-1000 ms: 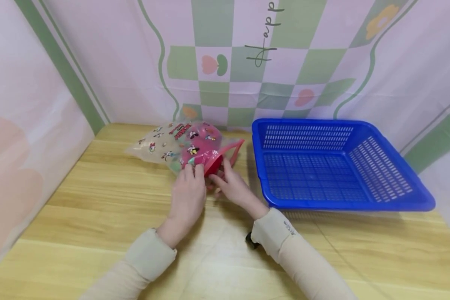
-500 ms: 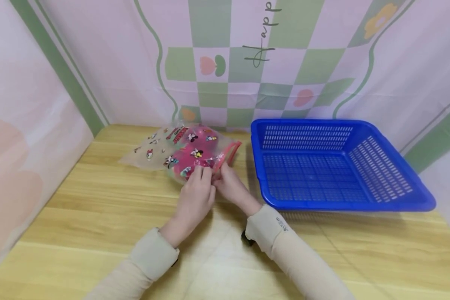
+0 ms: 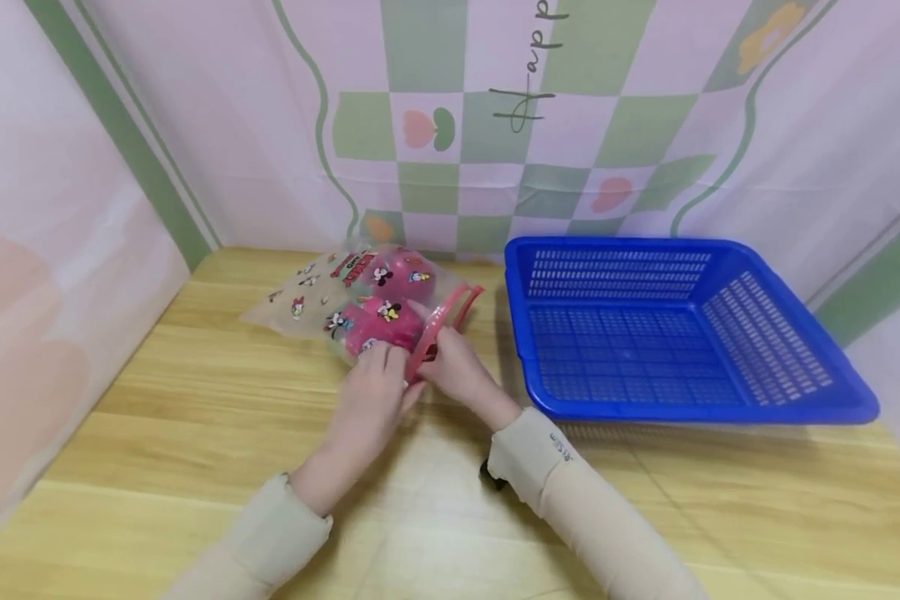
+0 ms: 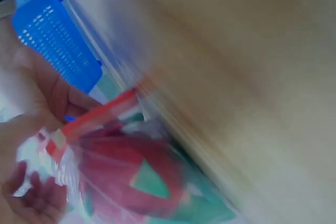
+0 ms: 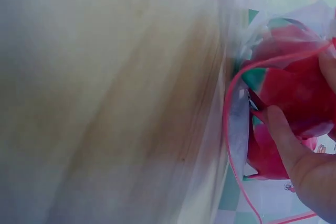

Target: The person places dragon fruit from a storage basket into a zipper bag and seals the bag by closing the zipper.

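A clear zip bag [image 3: 307,304] with cartoon prints and a red zip edge lies on its side, its mouth toward me. Inside are several pink-red dragon fruits [image 5: 296,95] with green-tipped scales. My right hand [image 3: 457,371] reaches into the mouth; in the right wrist view its thumb [image 5: 283,140] and a finger lie on either side of a dragon fruit. My left hand [image 3: 371,392] is at the bag's near edge beside the zip strip [image 4: 94,119]. In the left wrist view its thumb and loosely bent fingers [image 4: 44,200] stand apart next to the plastic.
A blue perforated basket [image 3: 521,333] stands on the wooden table [image 3: 195,433], right of the bag. Behind the table hangs a pink and green checked cloth [image 3: 427,187].
The left hand has shifted down and left along the bag's near edge, its thumb spread away. The right hand has stayed at the mouth, and the zip edge is spread wider than half a second ago.
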Demonstrator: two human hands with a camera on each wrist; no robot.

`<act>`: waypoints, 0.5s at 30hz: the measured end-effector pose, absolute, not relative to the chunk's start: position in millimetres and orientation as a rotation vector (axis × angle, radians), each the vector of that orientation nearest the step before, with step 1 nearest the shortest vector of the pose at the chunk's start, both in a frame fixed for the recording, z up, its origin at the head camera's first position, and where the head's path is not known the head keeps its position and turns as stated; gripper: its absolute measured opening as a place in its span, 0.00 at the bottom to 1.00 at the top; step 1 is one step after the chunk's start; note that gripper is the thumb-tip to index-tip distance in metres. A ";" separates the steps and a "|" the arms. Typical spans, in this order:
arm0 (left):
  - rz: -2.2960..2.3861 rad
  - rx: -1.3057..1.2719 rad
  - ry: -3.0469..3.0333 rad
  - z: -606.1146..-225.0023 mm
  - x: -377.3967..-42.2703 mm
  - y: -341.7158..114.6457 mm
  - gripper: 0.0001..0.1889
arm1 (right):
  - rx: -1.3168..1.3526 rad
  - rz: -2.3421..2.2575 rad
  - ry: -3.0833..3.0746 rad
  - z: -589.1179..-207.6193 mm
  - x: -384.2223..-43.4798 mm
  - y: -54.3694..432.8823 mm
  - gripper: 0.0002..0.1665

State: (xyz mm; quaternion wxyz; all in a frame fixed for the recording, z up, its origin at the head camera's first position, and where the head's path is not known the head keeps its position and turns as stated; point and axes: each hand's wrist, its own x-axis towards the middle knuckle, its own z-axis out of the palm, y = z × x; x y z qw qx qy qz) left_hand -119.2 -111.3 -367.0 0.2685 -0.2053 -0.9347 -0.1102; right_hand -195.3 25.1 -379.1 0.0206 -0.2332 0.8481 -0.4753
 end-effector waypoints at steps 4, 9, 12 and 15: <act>-0.105 -0.486 -2.543 -372.3 -113.6 -124.0 0.21 | -0.707 -1.491 2.625 -378.2 -194.6 25.4 0.50; -0.081 -0.554 -2.508 -371.9 -114.4 -129.8 0.12 | -0.682 -1.500 2.633 -377.1 -193.7 26.2 0.48; -0.065 -0.614 -2.470 -368.6 -115.4 -130.8 0.10 | -0.646 -1.509 2.616 -376.2 -193.0 24.7 0.47; -0.062 -0.705 -2.433 -364.0 -115.9 -131.3 0.08 | -0.616 -1.517 2.614 -375.0 -192.5 22.1 0.46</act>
